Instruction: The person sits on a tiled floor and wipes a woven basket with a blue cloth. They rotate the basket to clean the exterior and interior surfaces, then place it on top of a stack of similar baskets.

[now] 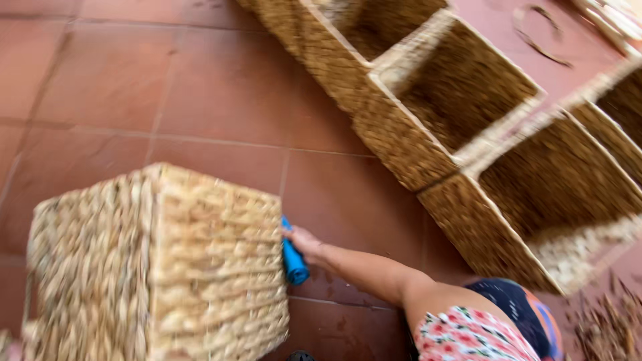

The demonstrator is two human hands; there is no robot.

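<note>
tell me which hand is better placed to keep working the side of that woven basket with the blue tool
Right, most likely. The right hand grips the blue tool against the side of the woven basket. The left hand is not in view, so nothing shows it near the basket.

Left hand out of view; woven basket [157, 267] motion-blurred, base cut off below

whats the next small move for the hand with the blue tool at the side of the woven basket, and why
Probably draw the blue cylindrical tool down the pale woven straw basket. The right hand has its grip around the tool's upper end, pressed to the basket's side wall near the top, so most of that wall lies below it. The left hand is out of view.
</note>
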